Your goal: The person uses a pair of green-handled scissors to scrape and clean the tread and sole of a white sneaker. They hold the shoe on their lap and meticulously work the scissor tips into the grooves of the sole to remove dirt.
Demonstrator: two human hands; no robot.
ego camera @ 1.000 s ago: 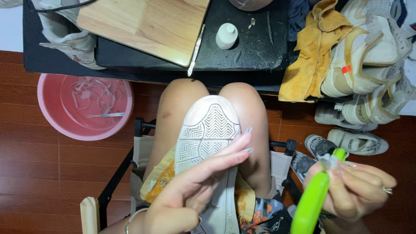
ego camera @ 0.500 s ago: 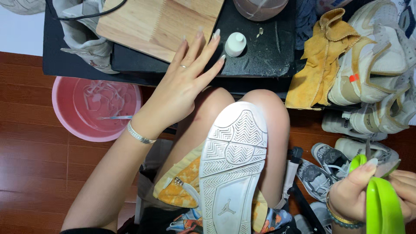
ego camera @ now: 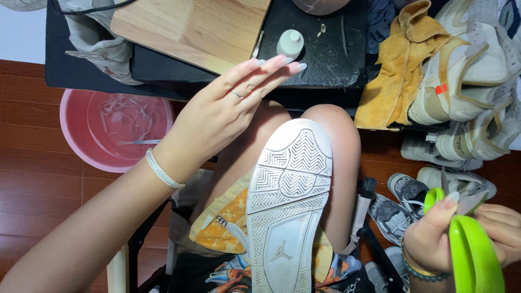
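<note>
Your left hand [ego camera: 225, 111] is up in the air with its fingers straight and close together, and it holds nothing. Its fingertips are just beside the small white bottle [ego camera: 290, 43] on the black table [ego camera: 336, 59]. Your right hand [ego camera: 461, 233] is closed around a bright green tool [ego camera: 475, 258], off to the right of the shoe. The shoe [ego camera: 287, 206] lies sole up on your lap, with its toe end by your knees, and no hand is on it. That is the risky part, I think: if you move your legs, the shoe could slide off to the floor. Your reaching fingers could also bump the white bottle and tip it over. The pink tub [ego camera: 116, 130] sits on the floor to the left of the shoe, so mind your elbow there.
</note>
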